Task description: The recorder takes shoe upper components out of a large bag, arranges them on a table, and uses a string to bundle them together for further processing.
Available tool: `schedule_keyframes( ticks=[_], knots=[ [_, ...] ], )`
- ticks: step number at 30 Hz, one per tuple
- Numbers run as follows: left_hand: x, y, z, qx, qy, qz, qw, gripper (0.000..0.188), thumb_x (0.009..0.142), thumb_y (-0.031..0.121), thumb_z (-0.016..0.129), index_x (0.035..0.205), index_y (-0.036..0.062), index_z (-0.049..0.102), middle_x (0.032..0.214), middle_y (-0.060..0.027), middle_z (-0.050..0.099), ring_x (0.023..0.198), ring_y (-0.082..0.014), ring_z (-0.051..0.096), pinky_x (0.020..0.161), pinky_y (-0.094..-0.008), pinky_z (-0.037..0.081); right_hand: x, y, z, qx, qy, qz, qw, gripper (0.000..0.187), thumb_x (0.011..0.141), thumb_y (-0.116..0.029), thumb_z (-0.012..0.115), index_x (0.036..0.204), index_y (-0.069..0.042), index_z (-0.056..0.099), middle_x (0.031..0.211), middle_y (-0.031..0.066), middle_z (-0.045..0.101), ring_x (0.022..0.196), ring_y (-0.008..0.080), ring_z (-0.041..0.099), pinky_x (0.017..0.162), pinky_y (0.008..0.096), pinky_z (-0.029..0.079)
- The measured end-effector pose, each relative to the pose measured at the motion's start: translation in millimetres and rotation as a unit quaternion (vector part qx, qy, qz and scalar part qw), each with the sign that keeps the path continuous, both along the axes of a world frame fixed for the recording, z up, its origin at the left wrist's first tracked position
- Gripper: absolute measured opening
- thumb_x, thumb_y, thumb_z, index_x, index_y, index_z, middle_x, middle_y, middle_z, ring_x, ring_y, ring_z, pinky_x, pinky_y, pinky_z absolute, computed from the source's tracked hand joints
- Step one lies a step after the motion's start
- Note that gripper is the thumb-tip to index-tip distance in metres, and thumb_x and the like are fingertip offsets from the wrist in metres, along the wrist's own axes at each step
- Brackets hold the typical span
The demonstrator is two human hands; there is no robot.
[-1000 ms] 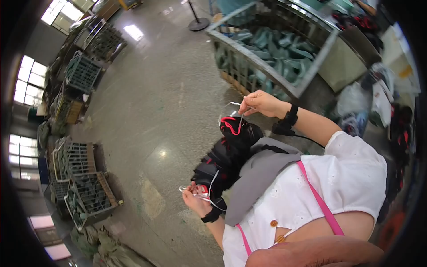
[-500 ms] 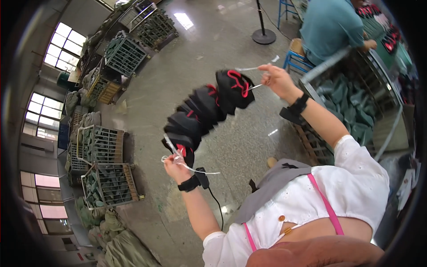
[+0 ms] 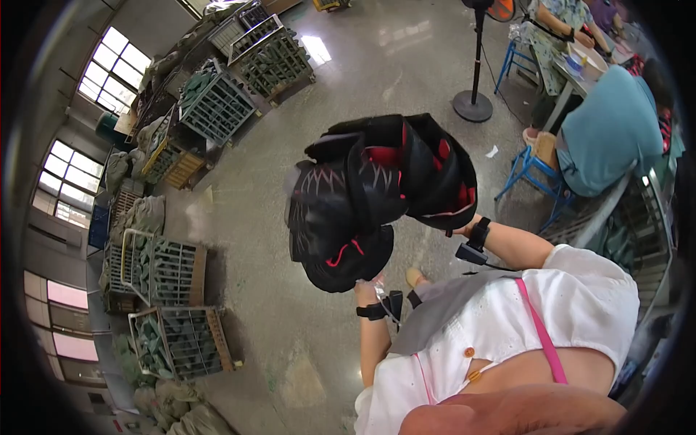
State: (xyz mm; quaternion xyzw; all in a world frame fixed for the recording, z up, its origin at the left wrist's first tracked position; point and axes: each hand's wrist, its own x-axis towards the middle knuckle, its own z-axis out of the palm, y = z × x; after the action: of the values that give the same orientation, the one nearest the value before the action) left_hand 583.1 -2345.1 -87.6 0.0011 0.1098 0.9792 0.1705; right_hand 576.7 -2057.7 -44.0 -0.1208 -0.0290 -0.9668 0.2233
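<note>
A bundle of black shoe uppers (image 3: 341, 206) with red linings is in the air before me, bent into an arch. Several uppers are nested in it, their openings and red trim facing various ways. My left hand (image 3: 367, 291) is closed at the bundle's lower left end, with a bit of white string showing by the wrist. At the lower right end, my right hand (image 3: 467, 226) grips the bundle from beneath, most of its fingers hidden behind the uppers. Both wrists wear black straps with small boxes.
Metal cage carts (image 3: 177, 341) filled with green pieces line the left side, with sacks (image 3: 174, 399) near them. A fan stand (image 3: 473, 106) rises at the far right. A person in a teal top (image 3: 609, 138) sits by a blue stool (image 3: 533, 170); a railed cart (image 3: 616, 239) is close on my right.
The bundle has swung up and bent from a slanting row into an arch, nearer to me. My right hand has dropped beneath its end; my left has shifted right. The view has turned.
</note>
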Motion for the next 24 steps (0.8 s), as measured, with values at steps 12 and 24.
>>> schedule_keyframes(
  ticks=[12, 24],
  knots=[
    [-340, 93, 51, -0.602, 0.445, 0.078, 0.658, 0.047, 0.083, 0.028, 0.055, 0.124, 0.0062, 0.046, 0.127, -0.0103, 0.047, 0.109, -0.0246, 0.048, 0.086, -0.0343, 0.039, -286, 126, -6, 0.063, 0.007, -0.038, 0.997, 0.046, 0.093, -0.032, 0.038, 0.132, -0.006, 0.036, 0.133, 0.0137, 0.041, 0.119, 0.0277, 0.042, 0.099, 0.0395, 0.037],
    [-643, 227, 72, -0.752, 0.526, 0.148, 0.369, 0.049, 0.078, 0.026, 0.062, 0.122, 0.0086, 0.050, 0.125, -0.0126, 0.049, 0.115, -0.0295, 0.045, 0.098, -0.0396, 0.033, -542, 264, -15, 0.108, 0.005, -0.047, 0.993, 0.045, 0.092, -0.029, 0.042, 0.130, -0.006, 0.038, 0.131, 0.0135, 0.043, 0.117, 0.0276, 0.045, 0.097, 0.0392, 0.039]
  ],
)
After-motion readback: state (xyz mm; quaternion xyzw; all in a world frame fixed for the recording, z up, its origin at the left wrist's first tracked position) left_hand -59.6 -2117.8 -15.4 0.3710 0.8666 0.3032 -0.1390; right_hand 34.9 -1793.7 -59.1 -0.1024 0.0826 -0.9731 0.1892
